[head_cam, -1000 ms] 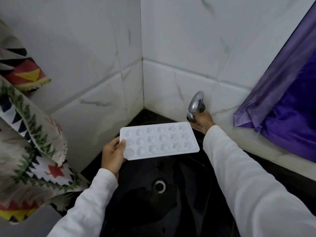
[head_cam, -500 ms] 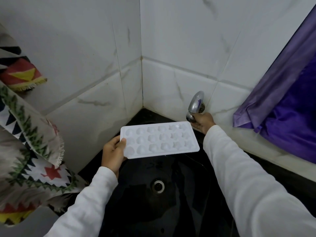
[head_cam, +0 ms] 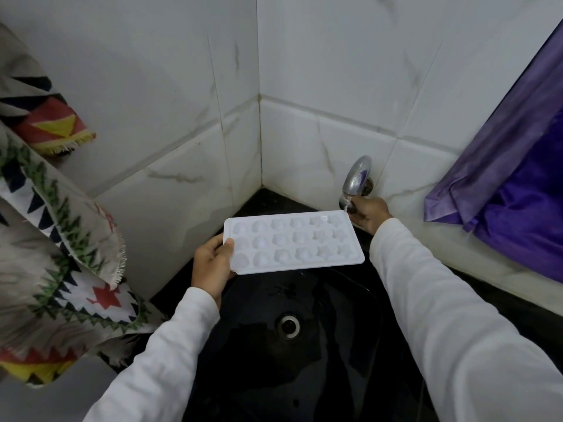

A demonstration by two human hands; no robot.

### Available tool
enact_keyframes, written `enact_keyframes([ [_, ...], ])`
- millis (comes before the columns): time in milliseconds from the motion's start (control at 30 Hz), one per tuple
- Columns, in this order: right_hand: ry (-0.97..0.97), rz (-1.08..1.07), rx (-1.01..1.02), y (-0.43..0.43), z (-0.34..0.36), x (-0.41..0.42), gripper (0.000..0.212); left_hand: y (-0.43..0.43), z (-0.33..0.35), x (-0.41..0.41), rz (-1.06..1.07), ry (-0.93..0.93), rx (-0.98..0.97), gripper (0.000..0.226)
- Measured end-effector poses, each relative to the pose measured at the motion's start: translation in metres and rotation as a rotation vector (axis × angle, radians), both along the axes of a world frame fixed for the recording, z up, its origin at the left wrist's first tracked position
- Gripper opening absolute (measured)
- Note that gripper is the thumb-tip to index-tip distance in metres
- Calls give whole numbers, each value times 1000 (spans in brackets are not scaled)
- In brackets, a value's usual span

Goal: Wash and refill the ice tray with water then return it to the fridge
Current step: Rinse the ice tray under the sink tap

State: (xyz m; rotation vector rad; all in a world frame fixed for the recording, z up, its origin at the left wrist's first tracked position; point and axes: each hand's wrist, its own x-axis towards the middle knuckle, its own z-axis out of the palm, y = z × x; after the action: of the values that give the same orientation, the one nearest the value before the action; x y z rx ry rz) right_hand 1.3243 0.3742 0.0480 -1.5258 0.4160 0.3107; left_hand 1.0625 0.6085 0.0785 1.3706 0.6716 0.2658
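1. Water now runs from the tap [head_cam: 356, 181], absent a moment ago; rinsing begins.
2. The left hand [head_cam: 213, 264] grips the ice tray [head_cam: 294, 242] over the sink [head_cam: 350, 345], its far corner under the stream at 1 o'clock.
3. The right hand [head_cam: 370, 216] clasps the tap.

Patterned cloth [head_cam: 58, 239] hangs left, purple fabric [head_cam: 518, 184] right.

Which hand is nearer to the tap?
Right. The right hand is at the tap, just under its spout; the left hand grips the ice tray at its far end.
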Motion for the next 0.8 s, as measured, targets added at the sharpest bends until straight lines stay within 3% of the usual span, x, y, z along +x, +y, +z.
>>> enact_keyframes([
  [200, -11, 16, -45, -1, 11, -13, 43, -1, -2, 2, -16, -3, -1, 26],
  [300, -56, 47, -161, -6, 15, -29, 61, -2, -5, 3, -5, -4, 3, 25],
  [400, -144, 87, -176, -6, 26, -74, 43, -1, -14, 7, 29, 2, 7, 26],
  [500, -189, 264, -152, -10, 20, -114, 37, -4, -20, 9, 48, 16, 3, 25],
  [667, -244, 196, -295, -14, 18, -121, 14, -15, -21, 6, 33, 13, 1, 25],
  [800, -165, 220, -207, -14, 27, -122, 8, -19, -22, 1, 43, 9, 22, 24],
])
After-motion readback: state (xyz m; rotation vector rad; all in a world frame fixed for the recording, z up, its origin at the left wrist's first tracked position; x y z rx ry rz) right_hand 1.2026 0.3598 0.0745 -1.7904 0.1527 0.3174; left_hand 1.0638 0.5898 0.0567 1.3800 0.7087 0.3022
